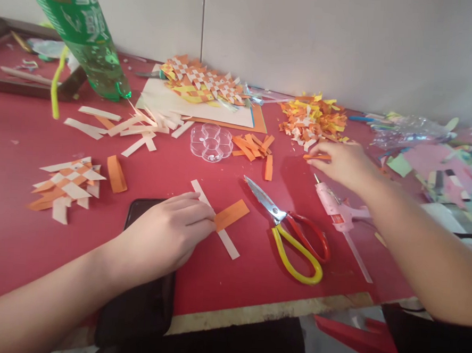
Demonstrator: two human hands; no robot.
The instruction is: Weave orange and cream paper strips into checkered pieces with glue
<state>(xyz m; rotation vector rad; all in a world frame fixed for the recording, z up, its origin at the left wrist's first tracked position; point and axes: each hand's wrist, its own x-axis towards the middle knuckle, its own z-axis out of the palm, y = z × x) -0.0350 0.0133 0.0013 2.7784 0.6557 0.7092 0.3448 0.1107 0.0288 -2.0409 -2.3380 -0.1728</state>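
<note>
My left hand [172, 228] is closed on an orange paper strip [232, 214], its fingertips at the strip's left end. That strip lies across a white paper strip [228, 244] on the red table. Farther back on the right, my right hand [341, 160] pinches a small orange paper piece [317, 157] above the table, close to a heap of orange, yellow and white paper scraps [313, 117]. Scissors [283, 222] with one red and one yellow handle lie partly open between my hands. Below my right hand rests a pink glue gun [336, 206] with a clear glue stick.
A woven paper piece [68, 185] and a folded orange strip [116, 174] lie left. Behind are white strips [143, 125], orange strips [252, 145], a clear flower-shaped case [211, 143] and a green bottle [88, 34]. A black case [142, 298] sits under my left wrist.
</note>
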